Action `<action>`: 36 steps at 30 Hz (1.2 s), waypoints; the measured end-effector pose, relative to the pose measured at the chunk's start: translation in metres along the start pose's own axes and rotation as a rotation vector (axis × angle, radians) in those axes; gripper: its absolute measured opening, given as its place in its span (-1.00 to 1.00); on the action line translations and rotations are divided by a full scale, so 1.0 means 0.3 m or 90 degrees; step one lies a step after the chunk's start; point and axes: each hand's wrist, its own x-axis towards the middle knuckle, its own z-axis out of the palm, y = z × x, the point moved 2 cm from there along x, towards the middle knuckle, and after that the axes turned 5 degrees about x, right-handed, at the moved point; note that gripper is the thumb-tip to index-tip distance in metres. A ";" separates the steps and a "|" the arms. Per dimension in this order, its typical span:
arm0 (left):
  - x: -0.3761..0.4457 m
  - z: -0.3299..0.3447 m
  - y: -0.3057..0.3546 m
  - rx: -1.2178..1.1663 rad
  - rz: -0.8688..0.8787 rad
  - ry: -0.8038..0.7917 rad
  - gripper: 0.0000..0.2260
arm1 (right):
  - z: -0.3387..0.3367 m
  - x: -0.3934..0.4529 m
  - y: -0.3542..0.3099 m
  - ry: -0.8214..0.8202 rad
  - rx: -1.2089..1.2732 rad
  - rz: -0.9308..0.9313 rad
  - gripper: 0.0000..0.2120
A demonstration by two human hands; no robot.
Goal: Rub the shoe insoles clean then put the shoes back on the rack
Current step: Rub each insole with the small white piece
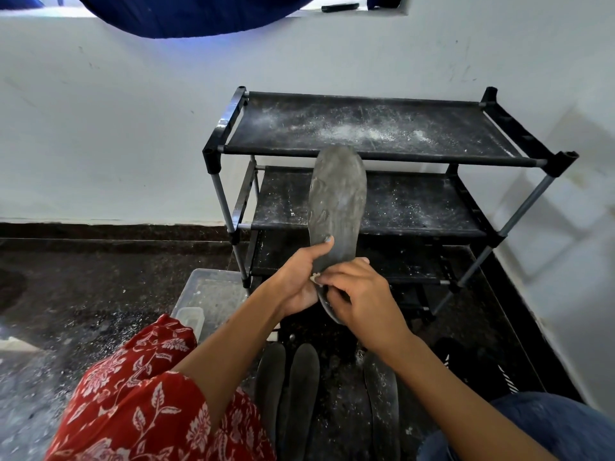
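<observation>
We see a white wall behind and a dark speckled floor dusted with white powder. Against the wall stands a black shoe rack with fabric shelves; its top shelf is scattered with white powder, the middle shelf less so.

Lower left is our red floral garment; lower right, blue denim. A clear plastic box sits on the floor just left of the rack's front leg.

In front of the rack, a grey insole is held upright, toe up, its tip overlapping the top shelf's front bar in the view. Both hands are at its heel end. The left hand grips the heel from the left, thumb laid across the face of the insole. The right hand is curled over the heel's lower right, fingers bent and pinching a small pale scrap against the insole, touching the left hand.

On the floor below the hands lie three more dark insoles: two side by side and one to their right. A black shoe with white stripes sits at far right.
</observation>
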 end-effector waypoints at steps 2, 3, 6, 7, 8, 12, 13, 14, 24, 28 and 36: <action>-0.003 0.003 -0.006 0.009 0.002 0.002 -0.60 | 0.000 0.001 -0.002 0.007 -0.009 -0.006 -0.78; -0.002 0.003 -0.011 0.014 0.000 0.005 -0.63 | 0.000 0.001 -0.002 0.009 -0.007 -0.003 -0.75; -0.005 -0.003 -0.013 0.026 -0.001 0.006 -0.66 | -0.002 0.002 -0.003 0.000 -0.001 -0.005 -0.74; -0.005 -0.007 -0.012 0.028 -0.002 0.012 -0.66 | -0.001 0.002 -0.005 -0.013 0.004 -0.006 -0.75; -0.006 -0.009 -0.011 0.027 -0.003 0.021 -0.67 | 0.000 0.004 -0.005 -0.028 0.012 -0.003 -0.77; -0.003 -0.007 -0.003 0.018 0.008 0.046 -0.66 | -0.003 0.009 -0.002 -0.041 0.050 0.024 -0.82; -0.002 -0.006 0.002 0.000 0.011 0.053 -0.67 | -0.006 0.011 0.000 -0.028 0.055 0.029 -0.82; 0.000 -0.005 0.008 -0.023 0.015 0.056 -0.67 | -0.010 0.013 0.002 -0.013 0.058 0.032 -0.81; -0.003 0.004 0.006 -0.047 0.065 0.053 -0.61 | -0.014 0.023 0.008 0.004 0.048 0.039 -0.77; -0.005 -0.003 0.020 -0.033 0.070 0.060 -0.60 | -0.012 0.016 0.010 -0.048 0.088 0.044 -0.83; -0.002 -0.001 0.019 0.017 0.084 0.070 -0.74 | -0.040 0.029 0.005 0.080 0.048 0.027 -0.77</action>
